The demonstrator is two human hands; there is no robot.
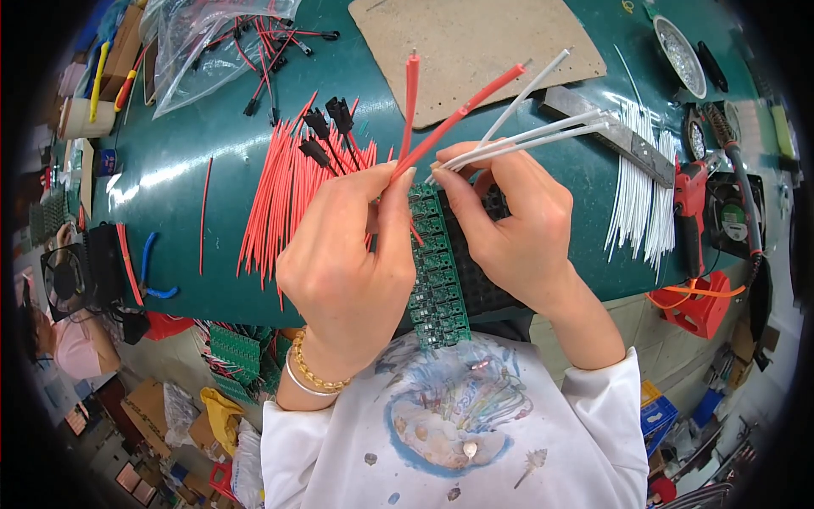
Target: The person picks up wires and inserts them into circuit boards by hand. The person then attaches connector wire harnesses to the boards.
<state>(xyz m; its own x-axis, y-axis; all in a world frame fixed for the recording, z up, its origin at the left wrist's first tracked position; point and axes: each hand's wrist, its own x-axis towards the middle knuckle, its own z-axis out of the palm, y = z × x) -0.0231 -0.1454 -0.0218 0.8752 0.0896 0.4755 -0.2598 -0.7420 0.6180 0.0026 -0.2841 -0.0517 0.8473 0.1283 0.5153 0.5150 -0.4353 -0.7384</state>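
Sorting wires by colour over the board strip looks like the step in hand, and the work seems well short of its end. The left hand [352, 246], in the centre of the frame, is closed in a pinch on a few red wires [462, 112], whose tips point to the upper part of the picture; the right hand [521, 212], just beside it, grips several white wires [527, 142] between thumb and fingers. Beneath both hands, at lower centre, the strip of green circuit boards [438, 271] stretches toward the person's shirt [458, 382]. The fingers hide its top end, so whether any wire is joined there I cannot tell. Much appears left: a thick spread of loose red wires [271, 208] covers the counter [161, 233] at left of centre, with black connectors [315, 125] by its top, and a bundle of loose white wires [632, 212] lies at the right, partly under a metal bar [623, 142]. As for what is done, more green boards [235, 349] sit at the lower left with some red strands about them, perhaps wired already, though they are too small to judge
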